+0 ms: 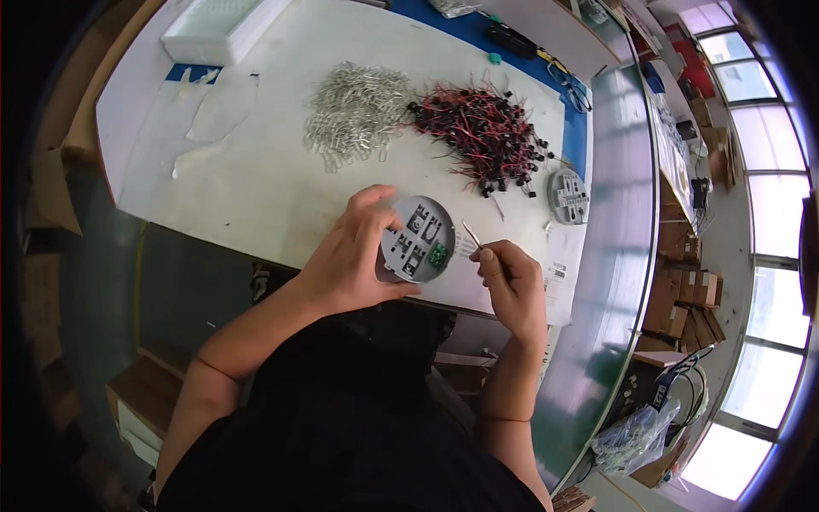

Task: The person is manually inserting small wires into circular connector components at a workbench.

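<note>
My left hand [354, 247] grips a round grey plastic housing [418, 224] by its left side, tilted above the table's front edge. Square recesses with dark markings fill the housing's face, and a small green circuit board [438, 255] sits at its lower right. Just right of the housing, my right hand [514, 282] pinches a thin, pale, pointed piece [470, 232] between thumb and fingers. Its tip is apart from the housing. Whether it is a tool or a loose part, I cannot tell.
Beyond my hands lie a heap of silvery wire-like loops [358, 111] and a heap of small black parts with red wires [482, 128]. Another grey round housing [568, 196] rests at the right. A white foam box [217, 34] stands far left; pliers [567, 81] lie far right.
</note>
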A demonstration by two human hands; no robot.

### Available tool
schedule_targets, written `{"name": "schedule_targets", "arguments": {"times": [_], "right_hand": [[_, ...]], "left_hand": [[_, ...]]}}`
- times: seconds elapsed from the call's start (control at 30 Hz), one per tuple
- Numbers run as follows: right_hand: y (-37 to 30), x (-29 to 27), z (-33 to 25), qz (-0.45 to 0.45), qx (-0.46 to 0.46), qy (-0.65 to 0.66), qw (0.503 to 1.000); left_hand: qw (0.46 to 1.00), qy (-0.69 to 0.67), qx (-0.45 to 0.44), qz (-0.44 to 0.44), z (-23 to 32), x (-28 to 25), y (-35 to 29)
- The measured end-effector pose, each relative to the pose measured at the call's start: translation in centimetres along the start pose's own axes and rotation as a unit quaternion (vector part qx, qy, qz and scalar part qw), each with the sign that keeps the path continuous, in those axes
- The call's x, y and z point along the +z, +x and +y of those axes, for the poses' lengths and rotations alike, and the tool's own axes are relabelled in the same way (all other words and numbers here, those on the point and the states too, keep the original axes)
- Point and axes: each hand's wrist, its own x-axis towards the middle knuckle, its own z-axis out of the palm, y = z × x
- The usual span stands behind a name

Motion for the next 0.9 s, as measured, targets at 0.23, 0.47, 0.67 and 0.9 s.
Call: {"name": "schedule_targets", "arguments": {"times": [0.23,0.47,0.67,0.9], "right_hand": [[0.9,1.2,-4.1,-0.111,-0.020,-0.119,0.986],[1.7,2.6,-3.8,-0.156,-0.053,-0.215,0.963],[2.3,2.3,-4.0,-0.197,-0.020,-0.192,0.961],[2.7,2.5,-3.0,-0.231,-0.023,-0.159,0.960]], "left_hand": [[0.993,-0.064,-0.020,-0.099,-0.9,-3.0,1.8],[0.988,-0.014,-0.070,-0.136,-1.3,-3.0,1.5],[0.987,-0.005,-0.077,-0.140,-1.5,-3.0,1.5],[0.987,-0.008,-0.076,-0.141,-1.3,-3.0,1.5]]}}
